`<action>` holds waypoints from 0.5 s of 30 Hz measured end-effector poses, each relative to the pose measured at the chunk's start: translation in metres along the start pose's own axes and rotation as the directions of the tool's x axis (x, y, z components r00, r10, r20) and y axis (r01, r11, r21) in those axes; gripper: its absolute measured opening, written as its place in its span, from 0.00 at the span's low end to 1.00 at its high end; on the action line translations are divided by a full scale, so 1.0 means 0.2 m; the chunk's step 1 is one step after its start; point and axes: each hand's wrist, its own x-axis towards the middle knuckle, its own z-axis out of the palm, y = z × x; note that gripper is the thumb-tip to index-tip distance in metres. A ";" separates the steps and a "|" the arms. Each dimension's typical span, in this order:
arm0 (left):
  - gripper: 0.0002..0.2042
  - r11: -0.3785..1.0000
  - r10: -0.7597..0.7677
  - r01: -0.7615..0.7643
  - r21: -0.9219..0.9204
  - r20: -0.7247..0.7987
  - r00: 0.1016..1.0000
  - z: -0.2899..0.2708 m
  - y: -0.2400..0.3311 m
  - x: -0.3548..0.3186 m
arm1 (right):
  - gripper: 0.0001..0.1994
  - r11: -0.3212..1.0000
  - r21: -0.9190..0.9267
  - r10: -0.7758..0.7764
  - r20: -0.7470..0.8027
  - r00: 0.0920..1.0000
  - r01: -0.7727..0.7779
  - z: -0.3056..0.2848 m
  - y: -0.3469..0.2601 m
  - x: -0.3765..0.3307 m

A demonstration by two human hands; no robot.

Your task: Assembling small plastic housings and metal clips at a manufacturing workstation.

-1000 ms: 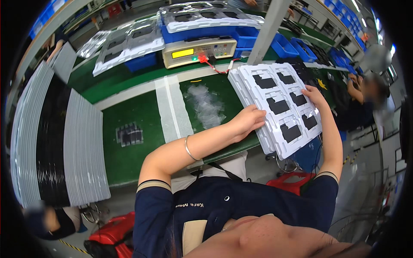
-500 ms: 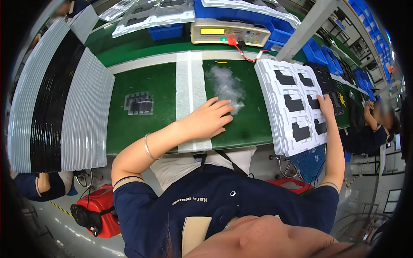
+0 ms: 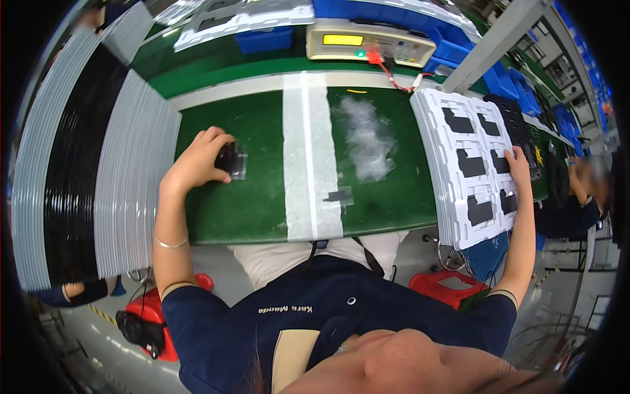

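At the left of the green work surface my left hand (image 3: 202, 159) curves its thumb and fingers around small black pieces on clear film (image 3: 237, 165). The fingers cover part of that pile. My right hand (image 3: 518, 165) grips the right edge of a stack of white plastic trays (image 3: 485, 179), its fingertips by a middle pocket. Flat black notched parts (image 3: 470, 164) lie in the top tray's pockets. A single black piece on clear film (image 3: 338, 196) lies on the white strip (image 3: 304, 141) between my arms.
A heap of clear film pieces (image 3: 371, 148) lies right of the strip. Behind stands a bench meter (image 3: 369, 46) with red and black leads. A tall stack of grey trays with a black band (image 3: 134, 171) borders the left. Another person (image 3: 577, 197) sits far right.
My left hand has moved left from the middle to the pile of black pieces. A single black piece now shows on the white strip. My right hand stays at the tray.
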 end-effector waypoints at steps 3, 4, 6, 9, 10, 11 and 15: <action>0.26 0.994 -0.096 0.094 0.062 0.033 0.995 0.03 -0.03 0.00 | 0.24 0.999 0.044 0.032 0.012 0.999 -0.032 -0.01 -0.04 0.00; 0.25 0.993 -0.115 0.116 -0.004 0.036 0.993 0.03 -0.04 0.01 | 0.24 1.000 0.011 -0.017 0.004 1.000 0.017 0.00 -0.02 -0.01; 0.23 0.977 -0.162 0.167 -0.136 0.047 0.986 0.03 -0.05 0.03 | 0.25 1.000 0.007 -0.004 -0.008 1.000 0.005 -0.01 -0.04 -0.04; 0.23 0.989 -0.093 0.096 -0.113 0.027 0.995 0.04 -0.09 0.03 | 0.21 0.996 -0.044 0.076 -0.016 0.997 -0.077 -0.03 -0.16 -0.08; 0.22 0.991 -0.049 0.045 -0.125 -0.026 0.998 0.04 -0.09 0.03 | 0.19 0.969 -0.202 -0.177 -0.184 0.967 0.139 -0.04 -0.23 -0.10; 0.21 0.987 -0.046 0.035 -0.156 -0.070 0.996 0.03 -0.07 0.04 | 0.18 0.869 -0.381 -0.437 -0.298 0.849 0.314 -0.05 -0.30 -0.12; 0.19 0.950 -0.243 0.219 -0.224 -0.084 0.966 0.04 -0.03 0.02 | 0.18 0.771 0.014 -0.625 -0.175 0.761 0.637 -0.10 -1.10 -0.54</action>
